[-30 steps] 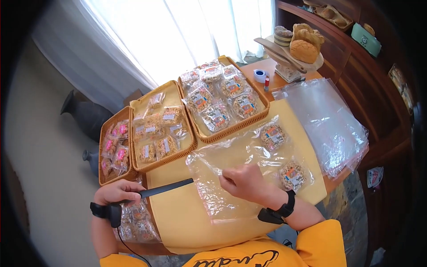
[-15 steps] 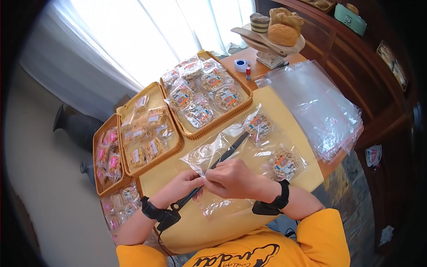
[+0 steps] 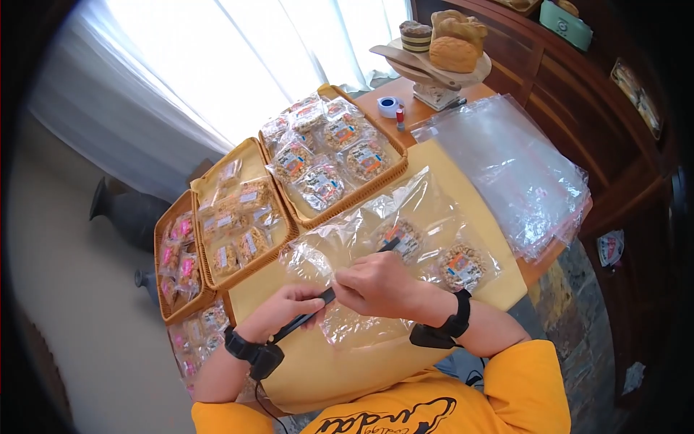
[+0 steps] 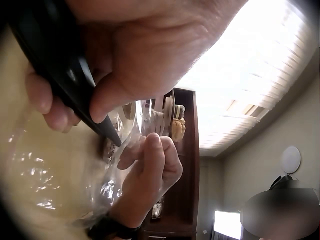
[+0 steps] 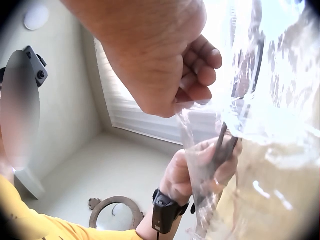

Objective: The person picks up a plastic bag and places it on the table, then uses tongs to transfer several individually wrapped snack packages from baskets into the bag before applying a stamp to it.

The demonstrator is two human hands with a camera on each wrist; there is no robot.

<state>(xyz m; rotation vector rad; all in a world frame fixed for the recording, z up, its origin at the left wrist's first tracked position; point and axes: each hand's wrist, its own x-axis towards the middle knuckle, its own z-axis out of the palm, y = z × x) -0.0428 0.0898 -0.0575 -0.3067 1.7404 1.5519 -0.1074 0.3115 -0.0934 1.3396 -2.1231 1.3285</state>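
Note:
My left hand [image 3: 288, 311] grips long black tongs [image 3: 300, 325] by the shaft, as the left wrist view also shows. The tongs point up and right across a large clear plastic bag [image 3: 311, 259], passing below my right hand [image 3: 383, 286]. Its curled fingers pinch the bag's edge; the right wrist view shows the film [image 5: 197, 120] hanging from them. The tongs' tip overlaps a round, wrapped grain-and-nut cake [image 3: 410, 239] with a printed label. A second such cake [image 3: 463, 269] lies farther right, under the film. Part of the tongs is hidden behind my right hand.
Three wicker trays [image 3: 347, 205] of wrapped snacks line the table's far left side. More wrapped snacks [image 3: 199, 329] lie at the left edge. A stack of clear bags [image 3: 506, 173] is at right. Behind stand a tape roll [image 3: 390, 107] and a bread stand [image 3: 434, 94].
My left hand has come in from the left, bringing the tongs over the bag. Since half a second ago, their tip has drawn back and the nearer cake has slid toward my hands.

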